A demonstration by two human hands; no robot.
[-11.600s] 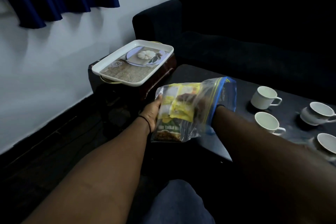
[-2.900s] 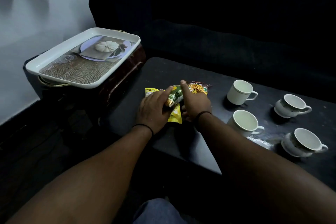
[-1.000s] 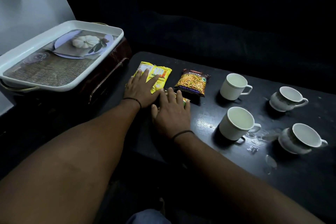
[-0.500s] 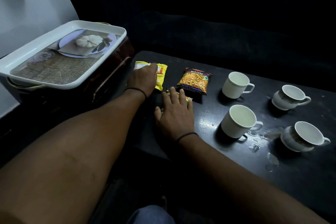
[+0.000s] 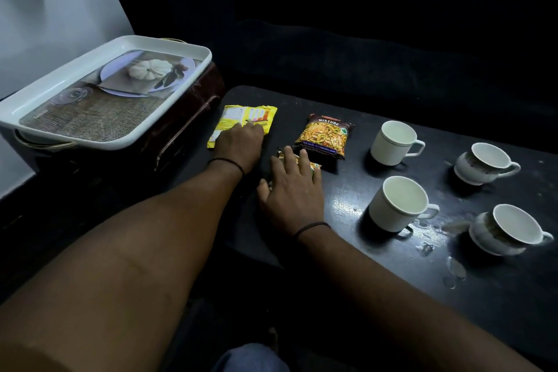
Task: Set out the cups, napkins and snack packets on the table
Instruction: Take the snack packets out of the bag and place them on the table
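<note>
On the black table (image 5: 377, 266) lie three snack packets. A yellow packet (image 5: 247, 118) sits at the far left, with my left hand (image 5: 240, 142) lying on its near half, fingers bent down onto it. The dark "Mixture" packet (image 5: 324, 136) lies free to its right. My right hand (image 5: 291, 190) rests flat, fingers spread, over a third packet (image 5: 314, 164), of which only an edge shows. Several white cups stand to the right: two plain ones (image 5: 392, 142) (image 5: 400, 202) and two rounder patterned ones (image 5: 483, 161) (image 5: 507, 228). No napkins are in view.
A white printed tray (image 5: 187, 48) rests on a dark brown box (image 5: 193, 118) just left of the table. A dark sofa (image 5: 362, 39) runs behind the table. Wet patches (image 5: 431, 238) glisten around the near cups.
My left hand has slid back toward me on the yellow packet, uncovering its far half. My right hand stays pressed on the third packet.
</note>
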